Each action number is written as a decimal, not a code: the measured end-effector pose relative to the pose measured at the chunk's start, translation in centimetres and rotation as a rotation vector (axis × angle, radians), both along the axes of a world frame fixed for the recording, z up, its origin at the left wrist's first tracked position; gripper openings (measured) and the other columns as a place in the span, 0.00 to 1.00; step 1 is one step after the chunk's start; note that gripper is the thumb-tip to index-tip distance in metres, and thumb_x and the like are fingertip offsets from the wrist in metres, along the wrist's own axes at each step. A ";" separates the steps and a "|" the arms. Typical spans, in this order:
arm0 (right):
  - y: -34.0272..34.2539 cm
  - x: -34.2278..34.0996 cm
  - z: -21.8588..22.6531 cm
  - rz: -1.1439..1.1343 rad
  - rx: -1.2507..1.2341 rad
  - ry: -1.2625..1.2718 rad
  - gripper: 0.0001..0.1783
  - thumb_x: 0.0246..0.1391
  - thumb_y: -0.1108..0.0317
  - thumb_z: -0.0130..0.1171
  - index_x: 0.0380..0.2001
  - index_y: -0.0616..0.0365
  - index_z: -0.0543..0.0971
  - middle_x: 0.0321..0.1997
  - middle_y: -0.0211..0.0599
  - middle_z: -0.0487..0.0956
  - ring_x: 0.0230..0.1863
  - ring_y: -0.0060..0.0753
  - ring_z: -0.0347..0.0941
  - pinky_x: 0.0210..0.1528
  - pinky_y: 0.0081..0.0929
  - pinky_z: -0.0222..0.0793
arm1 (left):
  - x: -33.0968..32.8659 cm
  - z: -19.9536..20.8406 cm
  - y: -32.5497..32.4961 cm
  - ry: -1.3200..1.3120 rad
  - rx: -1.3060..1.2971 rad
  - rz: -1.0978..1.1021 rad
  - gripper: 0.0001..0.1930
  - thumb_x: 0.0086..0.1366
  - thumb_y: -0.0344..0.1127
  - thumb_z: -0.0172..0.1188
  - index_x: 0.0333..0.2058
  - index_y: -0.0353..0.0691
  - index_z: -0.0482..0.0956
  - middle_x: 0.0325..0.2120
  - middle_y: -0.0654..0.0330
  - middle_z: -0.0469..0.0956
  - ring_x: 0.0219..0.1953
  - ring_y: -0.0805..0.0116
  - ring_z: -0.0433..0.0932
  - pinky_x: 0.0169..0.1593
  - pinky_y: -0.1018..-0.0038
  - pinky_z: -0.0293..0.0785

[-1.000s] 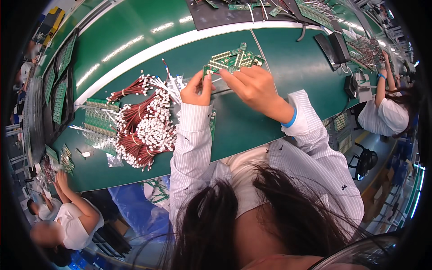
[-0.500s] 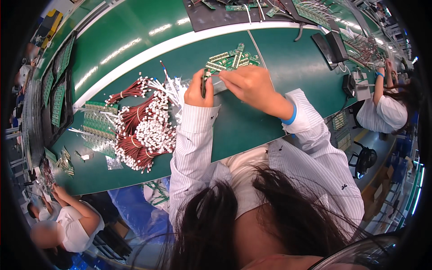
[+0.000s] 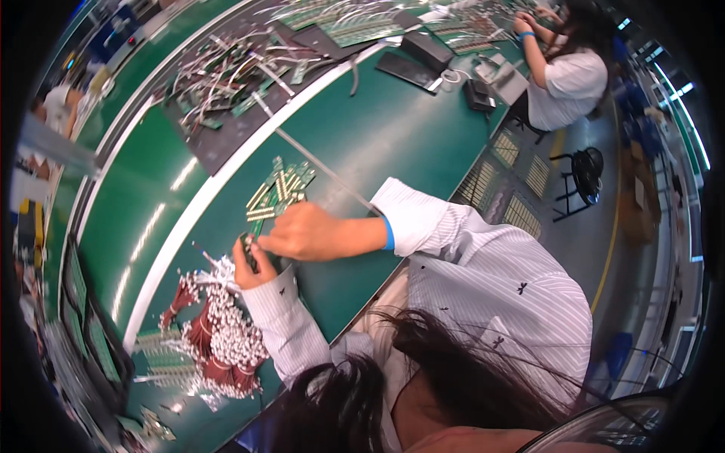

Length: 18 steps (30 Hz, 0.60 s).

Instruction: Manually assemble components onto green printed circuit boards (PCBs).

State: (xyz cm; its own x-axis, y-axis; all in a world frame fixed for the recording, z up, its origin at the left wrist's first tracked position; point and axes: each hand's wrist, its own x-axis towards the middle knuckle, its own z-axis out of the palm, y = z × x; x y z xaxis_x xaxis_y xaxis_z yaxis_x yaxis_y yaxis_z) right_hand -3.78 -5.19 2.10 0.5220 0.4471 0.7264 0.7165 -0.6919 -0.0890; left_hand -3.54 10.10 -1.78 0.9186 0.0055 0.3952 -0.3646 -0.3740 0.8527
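Observation:
My left hand pinches a small narrow green circuit board upright between thumb and fingers. Against the board's upper end sit the closed fingertips of my right hand, and what they pinch is too small to make out. Just beyond my hands lies a loose pile of similar strip-shaped circuit boards. Left of my left forearm, bundles of dark red wires with white connectors cover the green tabletop.
Panels of green boards lie left of the wire bundles. A dark mat with tangled boards and cables is at the back. A black stand and a small grey device are at the far right, near a seated co-worker.
The whole view has swung toward the right, so bench and hands appear further left and turned. Both hands stay together at the small board.

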 end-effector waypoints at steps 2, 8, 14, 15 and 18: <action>-0.2 -0.3 -0.4 0.002 -0.019 0.038 0.10 0.37 0.68 0.52 0.27 0.58 0.73 0.13 0.29 0.70 0.17 0.30 0.70 0.17 0.28 0.63 | -0.3 0.9 -0.6 0.054 -0.009 -0.026 0.11 0.60 0.28 0.48 0.41 0.32 0.70 0.26 0.57 0.74 0.27 0.73 0.73 0.30 0.80 0.69; -3.6 -1.5 -0.6 -0.083 0.091 0.228 0.05 0.38 0.68 0.53 0.23 0.55 0.74 0.14 0.31 0.71 0.18 0.33 0.70 0.18 0.28 0.63 | -0.3 0.9 -2.9 0.238 0.062 -0.135 0.14 0.60 0.30 0.47 0.44 0.32 0.68 0.29 0.55 0.73 0.28 0.72 0.72 0.31 0.78 0.69; -15.7 -2.9 4.7 -0.540 0.279 0.115 0.05 0.45 0.71 0.55 0.26 0.57 0.79 0.26 0.36 0.72 0.26 0.33 0.68 0.30 0.23 0.65 | -0.7 1.2 -2.8 0.080 0.039 -0.286 0.19 0.62 0.33 0.41 0.51 0.33 0.63 0.38 0.50 0.70 0.38 0.62 0.71 0.44 0.71 0.66; -18.1 -3.4 5.7 -0.670 0.364 0.216 0.06 0.48 0.71 0.54 0.27 0.60 0.79 0.24 0.34 0.74 0.23 0.28 0.68 0.28 0.22 0.63 | -0.7 1.0 -2.8 0.043 0.029 -0.233 0.16 0.62 0.32 0.42 0.47 0.33 0.67 0.32 0.52 0.72 0.34 0.65 0.72 0.41 0.73 0.67; -25.4 -3.5 5.9 -0.879 0.494 0.091 0.07 0.51 0.71 0.52 0.29 0.59 0.79 0.29 0.35 0.78 0.26 0.21 0.73 0.27 0.17 0.65 | 0.0 0.7 -1.8 0.187 0.099 -0.170 0.12 0.62 0.31 0.44 0.40 0.33 0.72 0.24 0.56 0.73 0.29 0.70 0.73 0.37 0.76 0.67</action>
State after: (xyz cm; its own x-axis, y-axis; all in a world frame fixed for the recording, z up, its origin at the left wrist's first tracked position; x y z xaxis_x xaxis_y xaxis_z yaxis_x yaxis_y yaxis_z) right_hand -7.23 -30.56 7.99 0.5845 -0.4620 0.6670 -0.0530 -0.8420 -0.5368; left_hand -3.58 8.33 -1.13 0.9601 -0.1850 0.2099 -0.2692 -0.4057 0.8735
